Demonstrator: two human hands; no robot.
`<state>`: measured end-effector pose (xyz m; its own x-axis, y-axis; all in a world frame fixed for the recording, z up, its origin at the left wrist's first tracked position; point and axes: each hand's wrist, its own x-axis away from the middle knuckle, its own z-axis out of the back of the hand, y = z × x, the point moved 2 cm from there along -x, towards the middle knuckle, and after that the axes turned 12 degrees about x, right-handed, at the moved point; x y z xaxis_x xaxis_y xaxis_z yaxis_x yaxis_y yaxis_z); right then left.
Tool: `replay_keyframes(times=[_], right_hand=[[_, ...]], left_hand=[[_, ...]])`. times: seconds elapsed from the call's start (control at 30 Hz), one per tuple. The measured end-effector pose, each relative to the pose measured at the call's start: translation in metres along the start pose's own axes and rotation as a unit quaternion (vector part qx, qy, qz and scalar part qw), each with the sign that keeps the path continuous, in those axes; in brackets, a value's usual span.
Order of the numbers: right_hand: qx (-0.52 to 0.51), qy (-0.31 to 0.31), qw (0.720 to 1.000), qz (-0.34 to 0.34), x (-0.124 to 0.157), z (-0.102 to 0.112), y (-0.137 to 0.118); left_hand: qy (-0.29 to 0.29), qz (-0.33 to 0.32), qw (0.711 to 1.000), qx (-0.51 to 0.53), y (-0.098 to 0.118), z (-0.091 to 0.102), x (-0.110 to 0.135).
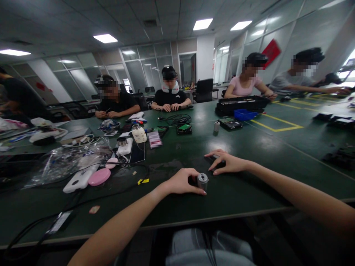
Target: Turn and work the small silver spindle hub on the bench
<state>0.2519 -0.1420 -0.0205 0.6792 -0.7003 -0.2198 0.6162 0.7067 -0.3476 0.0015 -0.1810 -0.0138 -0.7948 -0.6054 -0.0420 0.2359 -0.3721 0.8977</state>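
My left hand (183,181) curls its thumb and fingers around a small silver electric motor (203,181), which stands upright near the table's front edge. Its round top face shows dark holes. To the right, my right hand (229,162) hovers low over the table with thumb and fingers apart. A dark flat object (218,158) lies partly hidden beneath those fingers; whether they touch it I cannot tell. Farther back stands a similar silver cylinder (216,126), beside a black device with a green circuit board (230,124).
Left of my hands lie a white power strip (79,180), a pink round lid (99,177), clear plastic bags (69,162) and black cables. A blue tray (242,115) and a black case (240,105) sit at the back right. Several people work around the green table (263,184).
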Motion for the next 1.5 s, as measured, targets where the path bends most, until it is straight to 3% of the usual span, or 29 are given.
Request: replay_keyframes(times=[0.17, 0.37, 0.53, 0.87, 1.3, 1.5], right_hand=[[-0.027, 0.035, 0.999, 0.006, -0.004, -0.002, -0.01], [-0.1, 0.119, 0.988, 0.01, -0.009, -0.005, -0.049], [-0.13, 0.134, 0.982, 0.019, -0.01, -0.01, -0.072], [-0.149, 0.139, 0.979, 0.0, -0.013, -0.016, -0.073], [-0.161, 0.186, 0.969, 0.017, -0.016, -0.029, -0.079], [-0.145, 0.173, 0.974, 0.032, -0.017, -0.03, -0.083]], left_hand=[[-0.004, -0.02, 1.0, -0.018, 0.0, 0.0, 0.0], [-0.011, -0.024, 0.999, -0.034, -0.005, 0.0, -0.001], [0.0, -0.027, 0.999, -0.036, -0.01, 0.0, -0.001], [0.045, -0.083, 0.995, -0.016, -0.014, 0.0, -0.001], [0.069, -0.052, 0.996, -0.029, -0.025, -0.003, -0.005], [0.062, -0.05, 0.996, -0.029, -0.025, -0.002, -0.005]])
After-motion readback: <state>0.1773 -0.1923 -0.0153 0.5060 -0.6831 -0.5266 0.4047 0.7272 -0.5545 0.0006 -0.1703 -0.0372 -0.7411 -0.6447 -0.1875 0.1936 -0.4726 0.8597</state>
